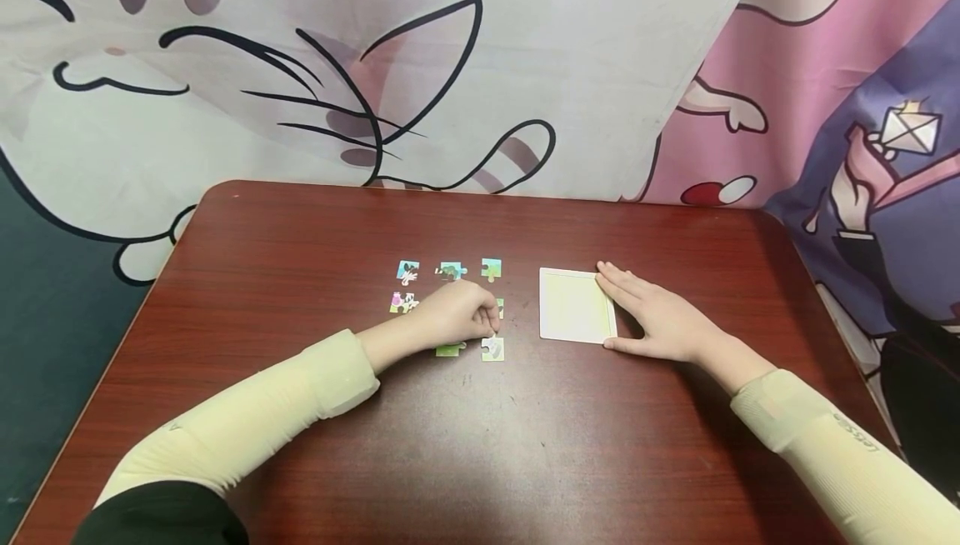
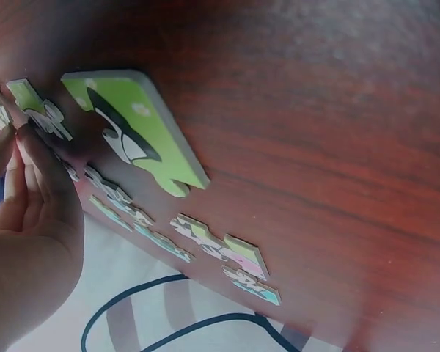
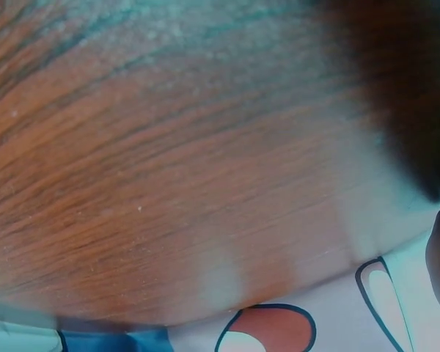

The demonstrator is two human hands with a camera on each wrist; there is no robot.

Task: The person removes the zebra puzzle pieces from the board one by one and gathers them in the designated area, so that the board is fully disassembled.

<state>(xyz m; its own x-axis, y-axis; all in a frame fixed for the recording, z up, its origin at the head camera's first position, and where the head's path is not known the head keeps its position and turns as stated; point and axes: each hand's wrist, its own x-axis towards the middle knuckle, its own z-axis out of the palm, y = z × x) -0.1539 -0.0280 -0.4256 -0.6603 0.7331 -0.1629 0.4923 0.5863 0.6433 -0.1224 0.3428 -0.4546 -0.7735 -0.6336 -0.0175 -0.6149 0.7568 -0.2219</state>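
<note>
Several small jigsaw pieces lie apart in rows on the table, among them a blue-topped piece (image 1: 408, 271) and a pink-and-white piece (image 1: 403, 302). Over the lower right of them is my left hand (image 1: 457, 313), its thumb and forefinger pinching the edge of a jigsaw piece (image 1: 492, 350) with a whitish figure. Nearest the left wrist view lies a green jigsaw piece (image 2: 128, 128); the forearm hides it in the head view. My right hand (image 1: 663, 324) rests with fairly straight fingers against the right edge of a square pale-yellow puzzle board (image 1: 576, 305) with a white border.
The reddish-brown wooden table (image 1: 525, 462) has rounded far corners. Directly behind it hangs a white cloth (image 1: 600, 70) with a cartoon cat, and a pink and purple printed cloth (image 1: 810, 112) is at the right.
</note>
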